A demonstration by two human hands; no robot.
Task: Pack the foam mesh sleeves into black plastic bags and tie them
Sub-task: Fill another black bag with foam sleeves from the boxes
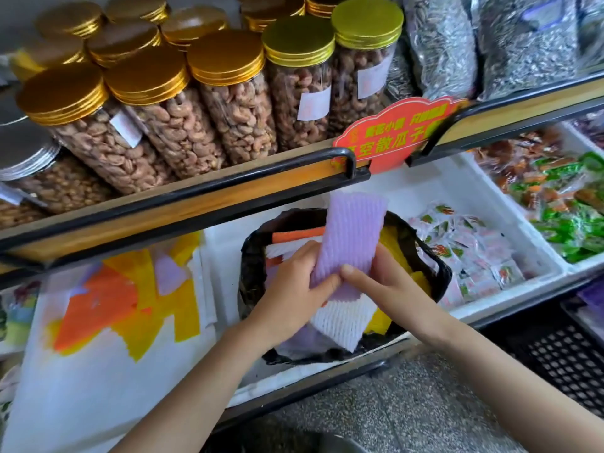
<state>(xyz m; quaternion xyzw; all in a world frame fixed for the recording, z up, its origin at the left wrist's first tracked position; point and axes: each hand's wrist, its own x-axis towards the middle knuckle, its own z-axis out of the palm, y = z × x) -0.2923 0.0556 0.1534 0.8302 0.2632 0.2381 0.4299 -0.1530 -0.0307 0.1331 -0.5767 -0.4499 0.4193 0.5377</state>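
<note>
A black plastic bag (434, 273) stands open in a white bin (421, 194) on the lower shelf. Inside it lie orange, white and yellow foam mesh sleeves (395, 246). Above the bag's mouth, both hands hold a stack of sleeves with a purple foam mesh sleeve (349, 233) on top and a white sleeve (343, 325) under it. My left hand (294, 282) grips the stack from the left. My right hand (382, 282) grips it from the right, thumb across the purple sleeve.
Loose orange, yellow and purple sleeves (130, 299) lie in the white bin at left. Above, a shelf edge (196, 204) carries jars of cashews (228, 103). Bins of wrapped snacks (470, 253) stand to the right. A black crate (562, 361) sits at lower right.
</note>
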